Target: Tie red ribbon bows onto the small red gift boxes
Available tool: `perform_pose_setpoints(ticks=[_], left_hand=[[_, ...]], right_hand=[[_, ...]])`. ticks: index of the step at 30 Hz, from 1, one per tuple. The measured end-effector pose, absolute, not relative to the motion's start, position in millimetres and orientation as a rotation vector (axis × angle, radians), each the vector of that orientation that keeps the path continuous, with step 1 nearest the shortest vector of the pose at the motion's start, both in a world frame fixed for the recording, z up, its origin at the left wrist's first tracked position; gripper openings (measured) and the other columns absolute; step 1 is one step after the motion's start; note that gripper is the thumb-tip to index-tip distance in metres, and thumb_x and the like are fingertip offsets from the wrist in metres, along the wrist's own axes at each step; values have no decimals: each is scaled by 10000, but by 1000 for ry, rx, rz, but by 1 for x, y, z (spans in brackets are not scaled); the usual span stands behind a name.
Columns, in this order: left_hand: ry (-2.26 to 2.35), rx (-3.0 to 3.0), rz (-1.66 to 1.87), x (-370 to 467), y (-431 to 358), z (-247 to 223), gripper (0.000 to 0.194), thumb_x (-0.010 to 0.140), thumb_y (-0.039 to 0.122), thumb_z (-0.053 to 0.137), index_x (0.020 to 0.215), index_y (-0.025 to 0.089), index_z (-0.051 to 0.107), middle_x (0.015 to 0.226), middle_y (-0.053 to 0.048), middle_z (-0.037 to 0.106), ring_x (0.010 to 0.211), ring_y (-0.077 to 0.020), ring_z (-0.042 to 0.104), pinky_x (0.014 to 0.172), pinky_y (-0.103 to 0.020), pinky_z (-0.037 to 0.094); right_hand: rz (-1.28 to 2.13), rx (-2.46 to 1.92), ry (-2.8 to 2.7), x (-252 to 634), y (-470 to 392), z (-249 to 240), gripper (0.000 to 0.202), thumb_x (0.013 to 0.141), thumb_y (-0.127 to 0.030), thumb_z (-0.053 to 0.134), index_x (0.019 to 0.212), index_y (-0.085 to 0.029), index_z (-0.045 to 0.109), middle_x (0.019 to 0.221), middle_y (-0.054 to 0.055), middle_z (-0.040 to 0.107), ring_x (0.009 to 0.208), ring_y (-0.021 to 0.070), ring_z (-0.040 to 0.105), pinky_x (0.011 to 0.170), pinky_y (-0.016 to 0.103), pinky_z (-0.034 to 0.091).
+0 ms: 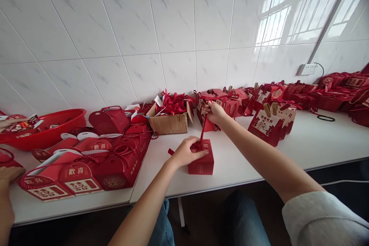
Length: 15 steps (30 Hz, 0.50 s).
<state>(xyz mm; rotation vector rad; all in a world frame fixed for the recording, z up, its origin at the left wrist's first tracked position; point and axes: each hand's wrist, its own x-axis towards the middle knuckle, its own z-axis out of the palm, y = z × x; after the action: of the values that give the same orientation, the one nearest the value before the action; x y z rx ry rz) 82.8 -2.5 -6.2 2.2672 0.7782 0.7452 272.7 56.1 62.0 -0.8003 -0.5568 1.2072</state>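
A small red gift box (201,167) with pale Chinese lettering sits near the table's front edge. My left hand (186,152) grips it from the left, thumb and fingers over its top. From the top of the box a red ribbon (203,128) runs upward, pulled taut by my right hand (215,113), which is closed on its upper part. A short ribbon end (171,152) sticks out left of my left hand. Behind my hands stands an open cardboard box (168,123) filled with red ribbons (174,103). My left fingers partly hide the ribbon's base.
Rows of red gift boxes (80,178) stand at the left, beside a red basin (65,119) with packets. Red bags with ribbon handles (265,128) and more red boxes (331,98) line the right. Another person's hands (7,175) show at the left edge. A tiled wall (175,19) closes the back.
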Motion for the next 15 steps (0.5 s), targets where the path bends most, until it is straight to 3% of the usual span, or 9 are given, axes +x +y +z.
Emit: perform_pose_setpoints(ticks=[9,12,15], left_hand=[[784,2225,748,80,1,-14,483,721,480,701,1105,196,630,1164,-82,608,1080,-245,578,978,-363,435],[800,2213,749,80,0,-15,487,740,479,685,1143,214,620,1205,-80,597,1141,-255,548,1009,-375,416],[833,2208,750,78,-2,-14,492,751,486,672,1161,222,611,1233,-80,586,1195,-268,512,1041,-390,389]], right_hand=[[1186,-764,-421,322,32,27,296,921,-326,537,1165,-160,562,1146,83,595,941,178,612,791,370,539],[1192,-709,-430,333,7,19,134,937,-252,510,940,-144,589,814,4,596,622,79,549,558,215,494],[1206,-644,-466,339,-21,13,229,923,-135,494,697,-169,498,555,-60,406,428,41,347,418,145,362]])
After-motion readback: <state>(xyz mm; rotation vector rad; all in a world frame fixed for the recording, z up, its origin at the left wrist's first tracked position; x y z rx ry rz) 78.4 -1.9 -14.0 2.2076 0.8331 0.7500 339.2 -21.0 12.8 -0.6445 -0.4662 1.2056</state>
